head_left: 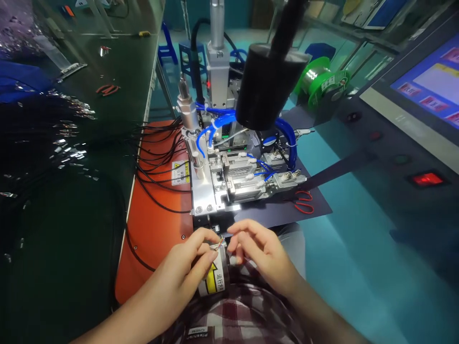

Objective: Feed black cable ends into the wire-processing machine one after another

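Note:
Thin coloured wires [220, 243] show between my two hands, near the front of the machine. My left hand [190, 260] is bent round them, its thumb and fingertips close together at the wire ends. Just to the right, my right hand [258, 248] has curled fingers and points toward the wires; whether it touches them is too small to tell. Beneath my hands is a part with a yellow and white label [215, 282]. Beyond them stands the metal machine [236, 179] with blue tubes [225, 119].
Black cables [161, 167] cross the orange plate [154, 234] at the left. A black cylinder [263, 88] hangs over the machine. Red-handled scissors [304, 208] lie to the right. A green spool [319, 81] and a screen [433, 86] stand farther right.

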`<state>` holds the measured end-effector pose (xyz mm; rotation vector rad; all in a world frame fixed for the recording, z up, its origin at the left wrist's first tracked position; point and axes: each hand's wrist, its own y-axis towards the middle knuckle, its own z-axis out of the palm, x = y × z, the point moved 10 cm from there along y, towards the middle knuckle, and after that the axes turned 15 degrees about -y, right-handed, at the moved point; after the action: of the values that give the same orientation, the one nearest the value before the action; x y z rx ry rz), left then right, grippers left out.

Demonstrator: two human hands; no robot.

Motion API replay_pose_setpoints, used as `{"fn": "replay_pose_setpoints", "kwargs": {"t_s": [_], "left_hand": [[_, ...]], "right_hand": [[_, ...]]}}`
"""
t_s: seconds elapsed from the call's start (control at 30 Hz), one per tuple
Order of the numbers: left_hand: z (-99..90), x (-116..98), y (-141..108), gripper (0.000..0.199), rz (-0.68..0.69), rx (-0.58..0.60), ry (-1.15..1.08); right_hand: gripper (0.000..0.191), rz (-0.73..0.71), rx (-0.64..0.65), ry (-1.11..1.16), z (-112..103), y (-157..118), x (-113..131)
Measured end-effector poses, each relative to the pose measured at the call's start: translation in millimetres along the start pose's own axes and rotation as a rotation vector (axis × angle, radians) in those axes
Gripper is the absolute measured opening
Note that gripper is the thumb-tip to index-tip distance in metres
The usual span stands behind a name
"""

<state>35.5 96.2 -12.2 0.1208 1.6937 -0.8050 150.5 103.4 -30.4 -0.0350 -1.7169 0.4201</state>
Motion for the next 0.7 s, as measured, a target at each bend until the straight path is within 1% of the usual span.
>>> {"fn": "replay_pose_setpoints", "kwargs": {"t_s": [0.07, 0.17, 0.27, 0.4, 0.57, 0.7], "left_hand": [[-3.1, 4.7, 4.5, 0.022, 0.000, -0.016, -0.064], [-3.5, 10.6, 8.9, 0.023, -0.007, -0.008, -0.125], [-1.7, 14.3, 11.9, 0.023, -0.024, -0.007, -0.177], [0.3, 18.8, 13.1, 0.024, -0.062, -0.017, -0.241], [-1.4, 11.3, 12.5, 0.020, -0.015, -0.015, -0.201], [-3.3, 18.1, 13.8, 0.017, -0.101, -0.036, -0.374]], "right_hand": [[0.020, 0.041, -0.025, 0.095, -4.9, 2.3, -9.8], [0.024, 0.057, 0.027, 0.147, 1.2, 3.8, -16.5], [0.024, 0.049, 0.053, 0.158, 8.2, 3.7, -15.7], [0.021, 0.046, 0.043, 0.112, 11.6, 3.7, -12.9], [0.021, 0.040, 0.025, 0.109, 9.4, 3.5, -13.8], [0.023, 0.053, -0.015, 0.163, 3.9, 1.8, -17.1]]}}
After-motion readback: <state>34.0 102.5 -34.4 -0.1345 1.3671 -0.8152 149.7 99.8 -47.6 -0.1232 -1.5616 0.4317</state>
